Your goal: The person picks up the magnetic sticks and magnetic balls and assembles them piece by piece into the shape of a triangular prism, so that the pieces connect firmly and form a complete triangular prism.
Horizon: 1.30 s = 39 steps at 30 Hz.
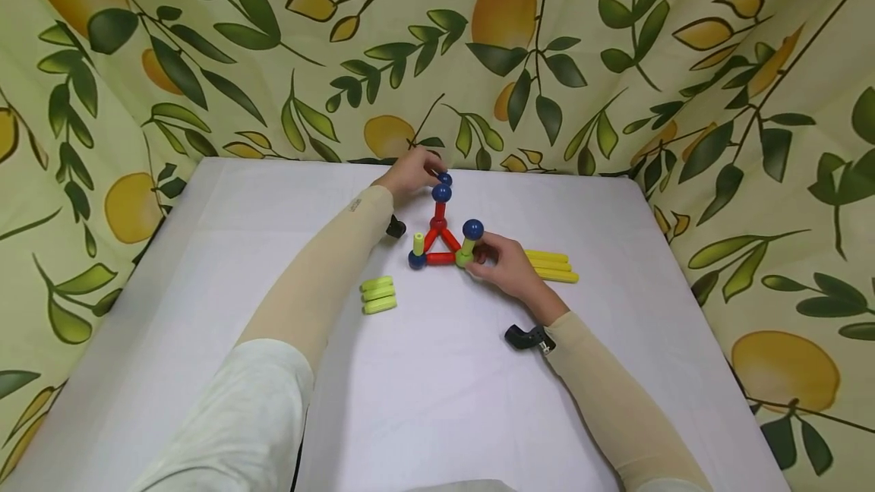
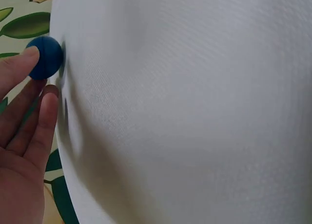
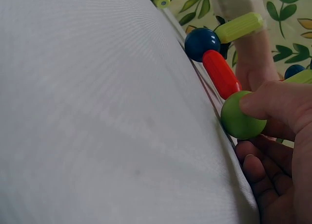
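On the white table stands a triangle of red rods joined by balls. My right hand pinches the green ball at its right corner, where a light green rod rises with a blue ball on top. At the left corner, a dark blue ball bears an upright light green rod. From the red ball at the rear corner rises a red rod topped by a blue ball. Behind the structure my left hand holds a loose blue ball between thumb and fingers.
Left of the structure lie three short light green rods. Several long yellow rods lie beyond my right hand. A fruit-patterned curtain surrounds the back and sides of the table.
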Tool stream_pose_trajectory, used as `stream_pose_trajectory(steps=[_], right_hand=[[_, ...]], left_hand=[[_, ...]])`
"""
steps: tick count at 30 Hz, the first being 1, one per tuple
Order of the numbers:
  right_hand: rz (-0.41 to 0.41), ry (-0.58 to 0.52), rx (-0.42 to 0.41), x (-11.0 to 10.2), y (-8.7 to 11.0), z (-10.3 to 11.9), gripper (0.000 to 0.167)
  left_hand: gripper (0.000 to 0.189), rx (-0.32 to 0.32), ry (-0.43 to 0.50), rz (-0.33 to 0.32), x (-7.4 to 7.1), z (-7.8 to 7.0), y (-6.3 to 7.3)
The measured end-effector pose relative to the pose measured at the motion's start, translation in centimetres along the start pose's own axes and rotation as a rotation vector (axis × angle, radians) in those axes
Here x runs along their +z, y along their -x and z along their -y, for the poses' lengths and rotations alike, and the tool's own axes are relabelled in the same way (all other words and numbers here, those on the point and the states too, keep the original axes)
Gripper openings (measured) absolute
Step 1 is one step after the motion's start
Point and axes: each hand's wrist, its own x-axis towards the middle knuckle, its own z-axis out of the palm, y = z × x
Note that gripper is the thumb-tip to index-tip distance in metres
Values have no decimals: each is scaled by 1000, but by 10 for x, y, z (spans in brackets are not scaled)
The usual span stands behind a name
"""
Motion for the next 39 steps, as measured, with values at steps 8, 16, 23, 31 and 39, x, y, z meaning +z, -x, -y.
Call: stream_pose_trajectory(steps=[8, 16, 23, 31, 39], right_hand=[[14, -8, 4, 5, -2, 1, 29], [2, 3, -2, 5, -1, 4, 30], [-13, -7, -8, 2, 1, 1, 30], [-13, -15, -11, -1, 4, -1, 31], [-7, -20, -11, 0, 3, 1, 31]], left_hand=[[23, 2, -23, -23, -7, 8, 8], [31, 80, 4, -93, -34, -7, 31], [33, 211, 28, -173, -60, -43, 72], [31, 325, 93, -160, -55, -68, 130], [32, 342, 47, -178, -44, -62, 164]])
